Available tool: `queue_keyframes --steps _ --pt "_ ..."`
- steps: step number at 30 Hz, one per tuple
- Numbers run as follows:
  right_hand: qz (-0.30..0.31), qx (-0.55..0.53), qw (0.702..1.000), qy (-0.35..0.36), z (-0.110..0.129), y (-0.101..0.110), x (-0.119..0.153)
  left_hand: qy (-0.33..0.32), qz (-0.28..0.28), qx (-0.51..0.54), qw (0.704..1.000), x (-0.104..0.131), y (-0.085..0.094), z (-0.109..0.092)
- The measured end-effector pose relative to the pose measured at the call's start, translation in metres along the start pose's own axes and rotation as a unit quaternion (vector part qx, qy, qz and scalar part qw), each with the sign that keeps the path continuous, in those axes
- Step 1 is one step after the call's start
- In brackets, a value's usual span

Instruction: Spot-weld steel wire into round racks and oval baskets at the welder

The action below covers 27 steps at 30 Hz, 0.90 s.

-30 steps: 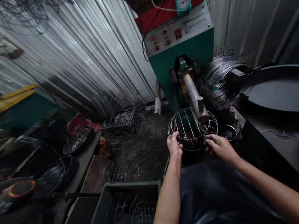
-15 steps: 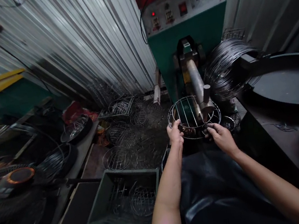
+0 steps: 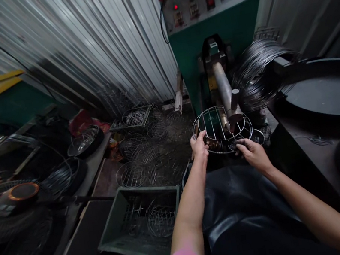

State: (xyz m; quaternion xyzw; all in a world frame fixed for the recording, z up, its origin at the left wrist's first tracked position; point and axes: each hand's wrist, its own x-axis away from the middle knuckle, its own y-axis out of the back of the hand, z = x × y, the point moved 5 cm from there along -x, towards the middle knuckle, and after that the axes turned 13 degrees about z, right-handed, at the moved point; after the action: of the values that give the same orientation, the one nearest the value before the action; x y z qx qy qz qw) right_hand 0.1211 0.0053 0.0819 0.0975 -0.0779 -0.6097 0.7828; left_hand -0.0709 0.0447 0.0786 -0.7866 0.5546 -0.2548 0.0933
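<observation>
Below the green machine (image 3: 189, 50), my left hand (image 3: 199, 145) has its grip clamped on the round wire rack (image 3: 214, 141); my right hand's (image 3: 248, 149) grip pinches at its near edge. Left of them, a green crate (image 3: 144, 247) contains wire grids (image 3: 162, 219).

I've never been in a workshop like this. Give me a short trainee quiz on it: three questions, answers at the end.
1. What does the person's left hand grip?
a) a hammer
b) a cloth
c) a round wire rack

2. True or false: a round wire grid lies inside the green crate.

3. Fill in the colour: the small glowing lamp on the green machine is ____.

Key: 1 c; 2 true; 3 red.
</observation>
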Motion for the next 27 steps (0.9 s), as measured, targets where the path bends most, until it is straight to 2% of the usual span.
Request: queue_keyframes --steps 7,18,27 --pt "0.02 0.033 0.999 0.01 0.002 0.001 -0.002 0.008 -0.007 -0.002 1.0 0.001 0.0 0.001" --pt "0.022 -0.038 0.999 -0.002 0.0 0.006 -0.011 0.004 0.002 0.008 1.0 -0.003 -0.009 -0.002" --pt "0.024 -0.074 0.997 0.014 0.0 0.005 -0.018 0.003 0.005 0.004 1.0 -0.013 -0.008 0.001"
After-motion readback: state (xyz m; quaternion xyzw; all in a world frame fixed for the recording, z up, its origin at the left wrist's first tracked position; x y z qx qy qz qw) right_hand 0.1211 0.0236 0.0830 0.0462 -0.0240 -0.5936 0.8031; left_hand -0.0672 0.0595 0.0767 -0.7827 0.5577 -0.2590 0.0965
